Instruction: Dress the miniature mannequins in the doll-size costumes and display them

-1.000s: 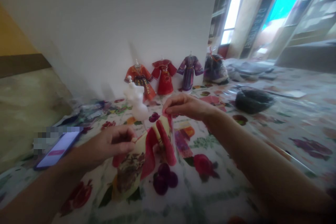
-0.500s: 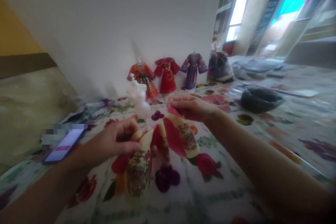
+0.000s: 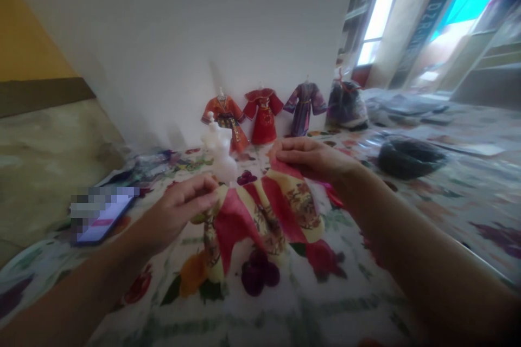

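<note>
A small doll skirt (image 3: 260, 217) in red and cream panels, with a dark floral print on the cream, is spread between my hands. My left hand (image 3: 189, 200) pinches its upper left edge between thumb and fingers. Its upper right corner is gripped by my right hand (image 3: 311, 157). The skirt hangs just above or against the tablecloth; I cannot tell which. Right behind it stands a small white mannequin torso (image 3: 222, 154), bare and upright.
Three dressed miniature forms line the wall: an orange robe (image 3: 223, 114), a red dress (image 3: 264, 116) and a purple robe (image 3: 305, 108). A phone (image 3: 106, 219) lies left. At right are a dark bag (image 3: 411, 157) and a tied plastic bag (image 3: 348, 103) on the fruit-patterned tablecloth (image 3: 317, 309).
The skirt has been pulled from a folded, bunched shape into a wider spread. My left hand has risen slightly along its edge. The camera view has shifted a little.
</note>
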Demonstrator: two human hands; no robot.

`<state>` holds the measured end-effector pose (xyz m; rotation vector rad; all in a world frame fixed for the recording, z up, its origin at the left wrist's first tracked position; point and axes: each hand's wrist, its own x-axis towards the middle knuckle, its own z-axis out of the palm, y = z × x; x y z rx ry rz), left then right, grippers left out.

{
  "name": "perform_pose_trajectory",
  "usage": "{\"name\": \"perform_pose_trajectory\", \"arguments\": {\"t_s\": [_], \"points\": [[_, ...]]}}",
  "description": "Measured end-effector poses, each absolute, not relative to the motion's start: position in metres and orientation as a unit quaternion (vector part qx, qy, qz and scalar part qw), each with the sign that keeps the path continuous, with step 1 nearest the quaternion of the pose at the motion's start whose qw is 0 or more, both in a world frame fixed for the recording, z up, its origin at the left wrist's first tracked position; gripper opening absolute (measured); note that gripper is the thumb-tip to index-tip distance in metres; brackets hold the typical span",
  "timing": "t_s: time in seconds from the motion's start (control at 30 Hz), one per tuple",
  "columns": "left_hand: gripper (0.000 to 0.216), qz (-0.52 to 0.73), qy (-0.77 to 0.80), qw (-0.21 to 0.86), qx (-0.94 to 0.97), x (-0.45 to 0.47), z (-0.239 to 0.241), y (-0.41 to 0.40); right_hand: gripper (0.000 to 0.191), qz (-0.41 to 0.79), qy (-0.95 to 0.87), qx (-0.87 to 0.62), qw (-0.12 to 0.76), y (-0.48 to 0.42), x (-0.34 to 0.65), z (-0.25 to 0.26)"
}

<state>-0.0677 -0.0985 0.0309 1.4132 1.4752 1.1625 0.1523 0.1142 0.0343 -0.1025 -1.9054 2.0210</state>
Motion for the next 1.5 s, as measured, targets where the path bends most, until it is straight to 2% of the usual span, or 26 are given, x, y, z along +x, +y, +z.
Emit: {"name": "perform_pose_trajectory", "arguments": {"t_s": [0.2, 0.3, 0.43, 0.6, 0.73, 1.0, 1.17, 1.5], "points": [[0.018, 0.491, 0.611, 0.273, 0.557, -0.069, 0.038, -0.103, 0.013, 0.57, -0.796, -0.041, 0.2, 0.114, 0.154, 0.042], [0.021, 0.472, 0.635, 0.204, 0.576, -0.076, 0.046, -0.1, 0.013, 0.551, -0.797, -0.048, 0.244, 0.107, 0.149, 0.045], [0.022, 0.477, 0.651, 0.173, 0.565, -0.095, 0.052, -0.093, 0.014, 0.532, -0.793, -0.065, 0.29, 0.101, 0.136, 0.052], [0.02, 0.588, 0.584, 0.207, 0.519, -0.118, 0.041, -0.078, 0.013, 0.553, -0.769, -0.04, 0.318, 0.103, 0.111, 0.06], [0.023, 0.641, 0.528, 0.293, 0.475, -0.121, 0.026, -0.057, 0.019, 0.605, -0.723, -0.031, 0.333, 0.111, 0.089, 0.049], [0.029, 0.648, 0.482, 0.342, 0.48, -0.112, 0.021, -0.031, 0.02, 0.581, -0.73, -0.038, 0.358, 0.116, 0.06, 0.035], [0.032, 0.669, 0.459, 0.334, 0.48, -0.11, 0.018, -0.024, 0.017, 0.577, -0.728, -0.041, 0.367, 0.102, 0.044, 0.028], [0.033, 0.706, 0.428, 0.343, 0.448, -0.098, 0.003, -0.009, 0.026, 0.596, -0.703, -0.042, 0.385, 0.099, 0.022, 0.008]]}}
